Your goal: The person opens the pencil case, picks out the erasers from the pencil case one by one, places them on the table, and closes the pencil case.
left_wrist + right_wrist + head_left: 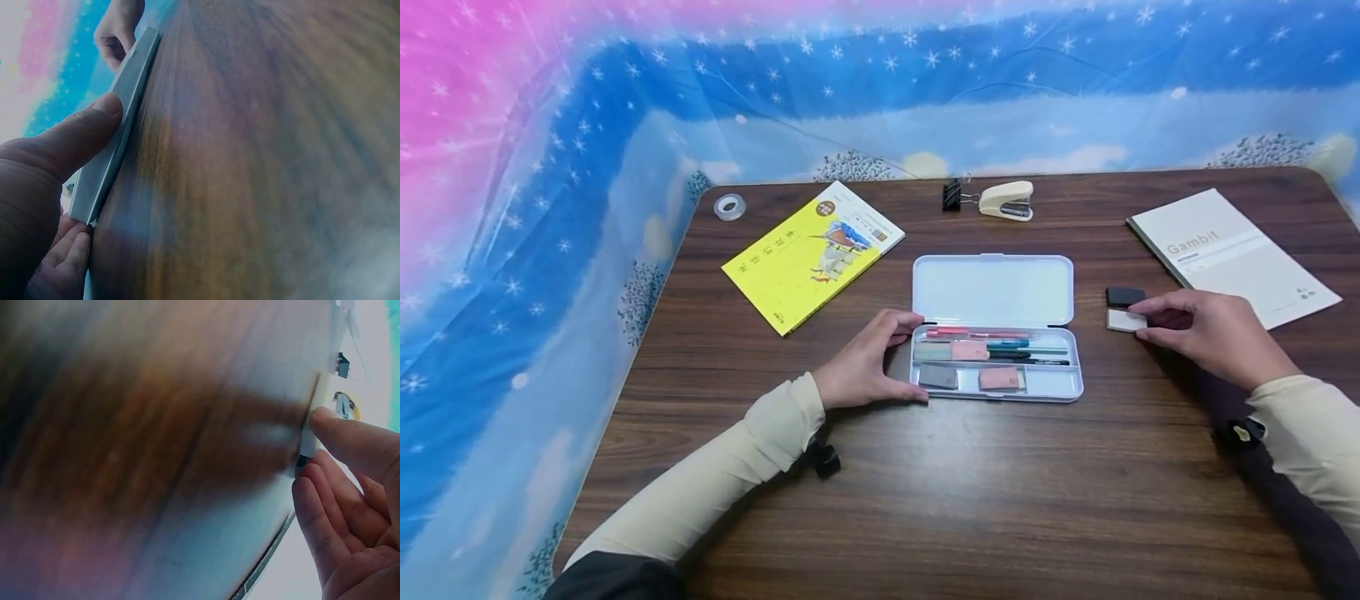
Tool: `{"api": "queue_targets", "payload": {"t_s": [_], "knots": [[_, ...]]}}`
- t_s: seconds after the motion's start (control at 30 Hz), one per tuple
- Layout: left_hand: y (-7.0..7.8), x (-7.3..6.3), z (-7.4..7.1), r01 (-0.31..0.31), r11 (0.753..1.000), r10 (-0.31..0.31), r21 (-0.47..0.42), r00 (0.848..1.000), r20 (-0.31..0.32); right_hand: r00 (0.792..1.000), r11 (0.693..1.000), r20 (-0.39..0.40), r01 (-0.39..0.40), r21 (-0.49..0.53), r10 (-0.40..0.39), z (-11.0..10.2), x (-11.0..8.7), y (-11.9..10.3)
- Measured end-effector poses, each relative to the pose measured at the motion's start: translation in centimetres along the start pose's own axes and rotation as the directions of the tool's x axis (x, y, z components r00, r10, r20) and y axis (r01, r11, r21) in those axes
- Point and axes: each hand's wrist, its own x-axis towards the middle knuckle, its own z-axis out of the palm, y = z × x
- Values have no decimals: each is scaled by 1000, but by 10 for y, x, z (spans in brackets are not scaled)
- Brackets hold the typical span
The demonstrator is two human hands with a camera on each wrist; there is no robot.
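A white pencil case [992, 396] lies with its lid [992, 292] raised at the back. Several pens [1030, 362], a pink-and-green block [968, 350], a grey eraser [937, 377] and a pink-sleeved eraser [1000, 379] are inside it. My left hand [857, 362] grips the case's left end, thumb [94, 125] along the front side and fingers at the rear corner. To the right of the case, my right hand [1221, 333] pinches a white eraser [1123, 321] between thumb and fingers. A black eraser [1124, 297] lies just behind the white one.
A yellow book [797, 267] lies back left, near a tape roll [729, 207]. Behind the case are a black binder clip [952, 196] and a cream stapler [1006, 202]. A white notebook [1240, 258] lies beyond my right hand. A patterned cloth [880, 83] hangs behind the table.
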Motion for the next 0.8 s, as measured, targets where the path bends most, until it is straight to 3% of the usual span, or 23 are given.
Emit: {"api": "queue_targets", "payload": {"t_s": [0.13, 0.23, 0.33, 0.47, 0.63, 0.8], "knots": [[-1, -1, -1, -5, 1000, 5, 9, 1000, -12, 999, 1000, -21, 26, -3, -26, 0, 6, -12], [-1, -1, -1, -5, 1000, 6, 11, 1000, -7, 995, 997, -59, 76, 25, -75, 2, 7, -39], [0, -1, -1, 2, 1000, -2, 4, 1000, 1, 973, 972, -75, 222, 71, -217, 11, 11, -79], [1, 0, -2, 9, 1000, -9, -3, 1000, 2, 933, 923, 26, 350, 159, -358, 28, 25, -127], [0, 1, -1, 5, 1000, -5, -10, 1000, -2, 924, 934, 205, 277, 224, -323, 47, 42, -154], [1, -1, -1, 13, 1000, -13, -9, 1000, 0, 920, 932, 238, 248, 263, -312, 58, 48, -157]]}}
